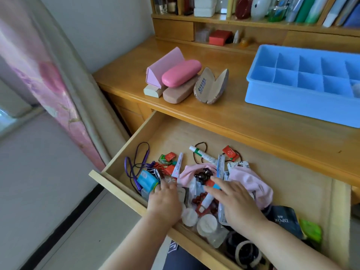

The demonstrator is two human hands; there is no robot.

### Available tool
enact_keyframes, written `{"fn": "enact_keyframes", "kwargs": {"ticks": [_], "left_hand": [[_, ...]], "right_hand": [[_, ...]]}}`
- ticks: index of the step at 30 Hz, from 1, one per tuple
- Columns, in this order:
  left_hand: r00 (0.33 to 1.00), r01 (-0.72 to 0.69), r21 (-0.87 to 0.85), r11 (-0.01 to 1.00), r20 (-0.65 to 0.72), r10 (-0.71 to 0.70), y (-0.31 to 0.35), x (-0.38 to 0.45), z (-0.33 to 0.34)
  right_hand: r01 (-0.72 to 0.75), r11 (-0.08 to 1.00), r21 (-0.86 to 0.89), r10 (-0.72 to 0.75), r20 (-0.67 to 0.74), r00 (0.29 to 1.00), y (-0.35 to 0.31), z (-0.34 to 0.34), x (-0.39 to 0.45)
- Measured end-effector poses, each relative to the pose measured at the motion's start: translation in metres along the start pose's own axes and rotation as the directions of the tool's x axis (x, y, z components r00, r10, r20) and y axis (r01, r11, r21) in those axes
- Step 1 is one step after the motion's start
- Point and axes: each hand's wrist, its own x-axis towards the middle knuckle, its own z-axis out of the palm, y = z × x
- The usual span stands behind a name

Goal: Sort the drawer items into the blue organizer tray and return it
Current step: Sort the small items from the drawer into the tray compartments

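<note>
Open drawer, mixed small goods; both hands in the pile, tray waiting on the counter.

Nearest: black hair ties and round white pads at the drawer front. Left hand lies knuckles-up on the clutter beside a blue packet, fingers bent down; whether it pinches anything cannot be told. Right hand is spread flat, fingers straight, over pink cloth and a small white tube, gripping nothing. Further in: purple cord, red sweets, green-and-white tube. Beyond, on the counter: glasses cases, then the blue organizer tray, its visible compartments nearly all bare. Advice: lift like with like, one kind per compartment, and free the cord and beads before pulling.
</note>
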Motion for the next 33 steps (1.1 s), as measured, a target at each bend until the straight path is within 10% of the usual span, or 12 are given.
{"fn": "enact_keyframes", "kwargs": {"ticks": [6,10,16,24,28,33], "left_hand": [[0.91,-0.37,-0.253,0.894,0.098,0.404,0.015,-0.005,0.005],[0.965,-0.127,-0.098,0.987,-0.244,0.1,-0.006,0.008,-0.01],[0.991,0.091,0.22,0.971,-0.118,-0.066,-0.025,0.036,-0.02],[0.996,0.066,-0.165,0.984,-0.045,-0.074,-0.042,0.029,-0.069],[1.0,-0.004,-0.743,0.67,-0.006,-0.001,-0.039,0.017,-0.084],[0.993,0.019,-0.987,0.159,0.038,0.114,-0.005,0.019,-0.086]], "right_hand": [[-0.031,0.997,0.068,0.012,0.269,0.963,0.007,0.013,0.009],[-0.053,0.995,0.09,0.028,0.254,0.967,0.016,0.005,0.002],[-0.094,0.981,0.169,0.056,0.216,0.975,0.017,0.001,-0.007],[-0.14,0.947,0.29,0.116,0.098,0.988,0.026,-0.023,-0.006],[-0.139,0.922,0.363,0.139,0.028,0.99,0.024,-0.039,-0.002],[-0.112,0.927,0.358,0.196,-0.207,0.959,0.045,-0.085,-0.003]]}}
